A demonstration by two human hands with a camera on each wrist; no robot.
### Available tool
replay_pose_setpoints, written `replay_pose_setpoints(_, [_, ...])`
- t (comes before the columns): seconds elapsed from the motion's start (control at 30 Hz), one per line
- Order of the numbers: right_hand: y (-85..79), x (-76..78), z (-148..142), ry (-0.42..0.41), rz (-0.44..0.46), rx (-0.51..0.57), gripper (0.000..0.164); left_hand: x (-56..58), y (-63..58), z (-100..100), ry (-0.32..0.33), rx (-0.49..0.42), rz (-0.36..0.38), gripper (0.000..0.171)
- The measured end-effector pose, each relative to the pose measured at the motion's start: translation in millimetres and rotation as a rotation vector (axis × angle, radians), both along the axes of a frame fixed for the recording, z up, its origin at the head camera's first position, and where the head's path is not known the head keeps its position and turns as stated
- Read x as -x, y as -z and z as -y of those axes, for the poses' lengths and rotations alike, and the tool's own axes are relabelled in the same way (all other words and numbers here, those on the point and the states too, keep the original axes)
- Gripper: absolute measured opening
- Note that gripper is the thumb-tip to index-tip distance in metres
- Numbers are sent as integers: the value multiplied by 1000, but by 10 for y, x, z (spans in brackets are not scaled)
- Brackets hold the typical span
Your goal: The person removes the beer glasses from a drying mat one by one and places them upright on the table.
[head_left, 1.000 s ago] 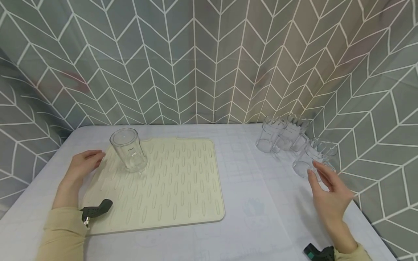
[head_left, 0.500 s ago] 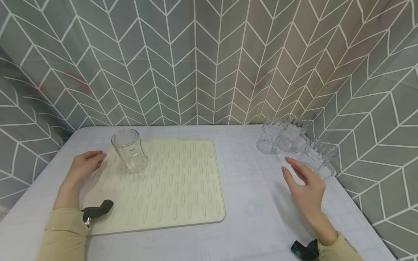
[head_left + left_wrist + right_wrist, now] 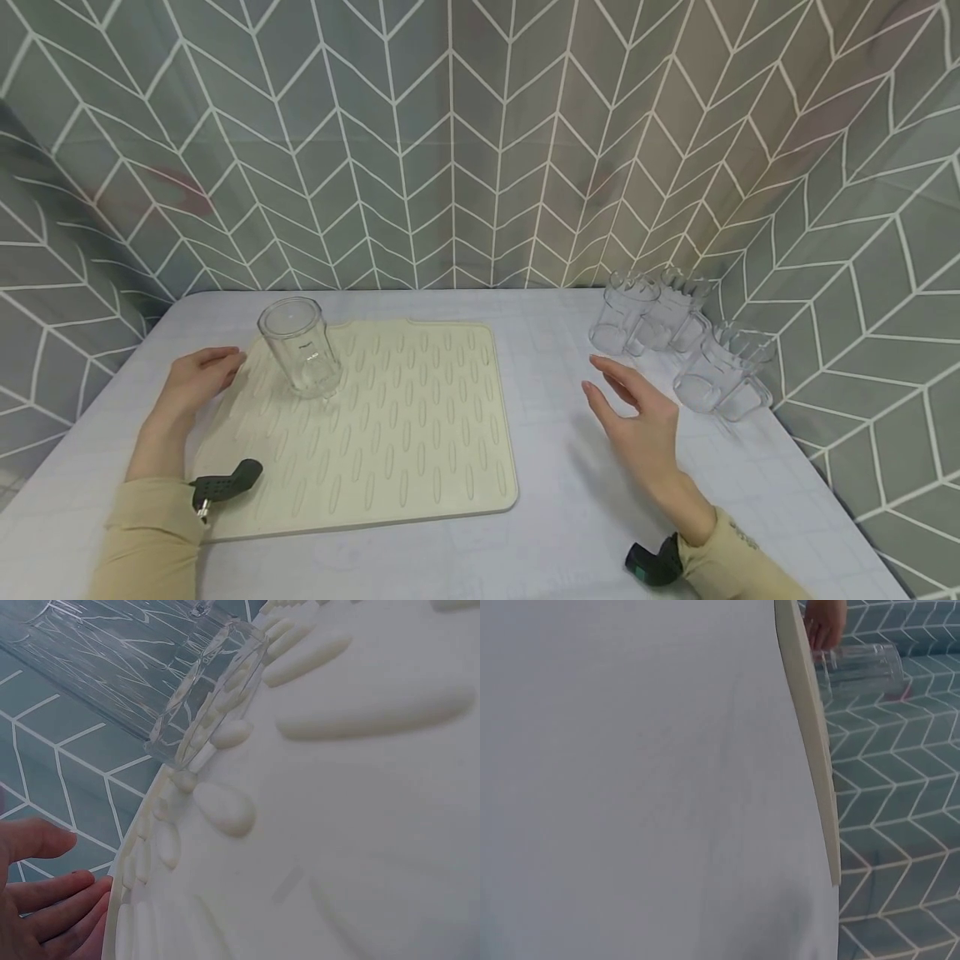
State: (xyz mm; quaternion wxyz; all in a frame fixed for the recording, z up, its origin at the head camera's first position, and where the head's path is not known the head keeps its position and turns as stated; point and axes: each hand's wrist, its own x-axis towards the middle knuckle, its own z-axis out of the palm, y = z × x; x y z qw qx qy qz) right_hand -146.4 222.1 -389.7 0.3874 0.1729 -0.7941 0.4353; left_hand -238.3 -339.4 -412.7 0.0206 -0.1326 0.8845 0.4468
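Observation:
My left hand rests by the left edge of a cream ridged mat, fingers loosely bent and holding nothing. In the left wrist view its fingertips lie at the mat's rim. A clear glass stands on the mat's back left part, apart from that hand. My right hand is over the white cloth between the mat and the glassware, thumb and fingers spread apart with nothing between them. It is outside the right wrist view.
Three clear glass mugs stand at the back right: one mug leftmost, another mug close beside it, and a third mug nearer the front. A patterned curtain rises behind and beside the white-covered table.
My right hand has moved left, away from the front mug, still holding nothing. The left hand and the glass on the mat have stayed in place.

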Motion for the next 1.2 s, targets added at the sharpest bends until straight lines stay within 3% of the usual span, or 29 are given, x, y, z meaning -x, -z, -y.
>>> replay_pose_setpoints(0.27, [-33, 29, 323, -27, 63, -14, 35, -29, -28, -28, -1, 8, 3, 70])
replay_pose_setpoints(0.77, [-32, 84, 992, -181, 73, -33, 34, -15, 3, -4, 2, 2, 0, 70])
replay_pose_setpoints(1.2, [-48, 156, 1488, -234, 118, -52, 30, -19, -1, -8, -3, 7, -9, 69])
